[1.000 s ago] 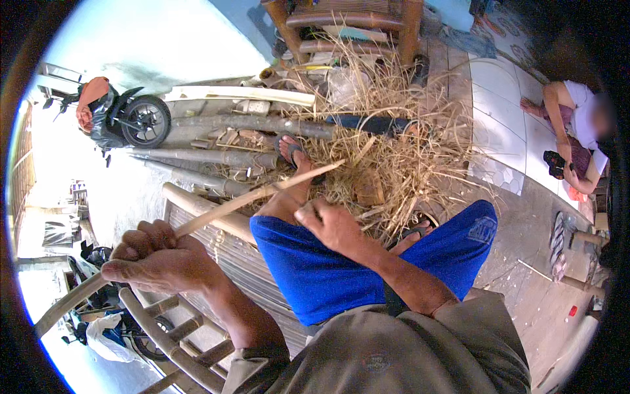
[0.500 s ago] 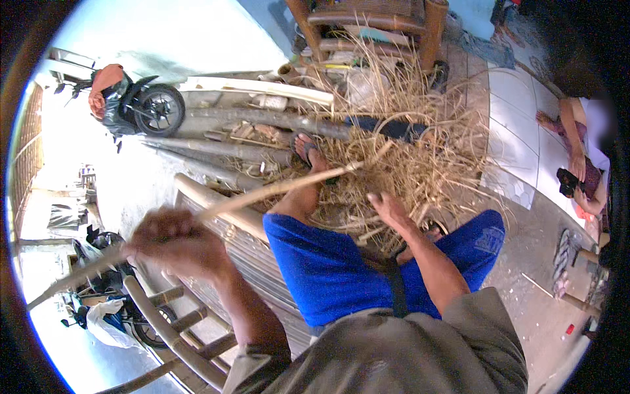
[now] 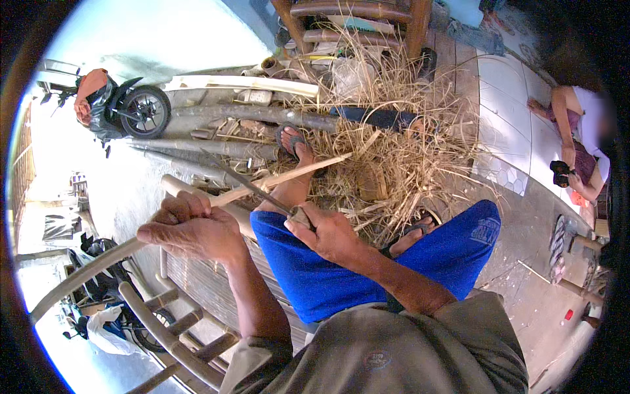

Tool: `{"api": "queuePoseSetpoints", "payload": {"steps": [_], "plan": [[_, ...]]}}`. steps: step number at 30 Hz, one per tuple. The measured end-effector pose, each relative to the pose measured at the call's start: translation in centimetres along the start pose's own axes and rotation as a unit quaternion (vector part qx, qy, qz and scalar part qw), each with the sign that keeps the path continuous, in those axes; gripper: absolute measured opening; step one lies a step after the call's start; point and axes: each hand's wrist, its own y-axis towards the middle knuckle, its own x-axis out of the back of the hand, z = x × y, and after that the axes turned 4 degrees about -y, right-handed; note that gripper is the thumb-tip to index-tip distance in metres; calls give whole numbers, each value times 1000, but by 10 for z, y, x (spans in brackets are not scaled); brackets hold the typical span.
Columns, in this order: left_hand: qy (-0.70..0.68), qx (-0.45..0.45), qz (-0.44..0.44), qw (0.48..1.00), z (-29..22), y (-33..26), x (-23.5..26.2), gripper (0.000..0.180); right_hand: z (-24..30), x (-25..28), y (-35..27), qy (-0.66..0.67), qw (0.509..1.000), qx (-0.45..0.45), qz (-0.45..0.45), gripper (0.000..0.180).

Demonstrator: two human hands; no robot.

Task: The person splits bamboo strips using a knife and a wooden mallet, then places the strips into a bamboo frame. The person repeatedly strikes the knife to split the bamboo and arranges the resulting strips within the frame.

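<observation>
A long pale bamboo strip (image 3: 285,176) slants across the view from lower left to the shavings, and my left hand (image 3: 197,230) is closed around its middle. My right hand (image 3: 338,241) grips the short handle of a knife (image 3: 243,178). The narrow dark blade points up and left, crossing the strip just beyond my left hand. Whether its edge touches the strip I cannot tell.
Curly bamboo shavings (image 3: 400,154) heap around my feet. Bamboo poles (image 3: 223,148) lie on the far left; a slatted bamboo frame (image 3: 190,320) stands near left. Motorcycles (image 3: 146,110) are parked at left. Another person (image 3: 577,134) sits on the right, holding something black.
My right hand has come left and toward me from over the shavings, and the knife now shows against the strip. My left hand still holds the strip.
</observation>
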Motion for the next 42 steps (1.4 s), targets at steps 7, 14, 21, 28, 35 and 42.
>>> {"api": "queuePoseSetpoints", "payload": {"steps": [7,14,21,28,35,42], "plan": [[-23,6,-14,1000,8,10,8,63,-92,-17,21,-111,993,-30,-40,40],[31,12,-70,997,16,24,32,61,-189,-55,28,-225,961,-164,9,47],[-105,45,-12,993,19,18,50,61,-241,0,38,-243,928,-270,87,62],[-219,91,17,971,22,7,16,52,-50,7,6,-8,994,-101,32,51],[-224,86,143,960,12,-2,10,50,21,16,-14,-35,999,-18,13,46],[-180,43,92,978,16,-2,0,53,-16,15,-6,-34,998,15,46,41]]}}
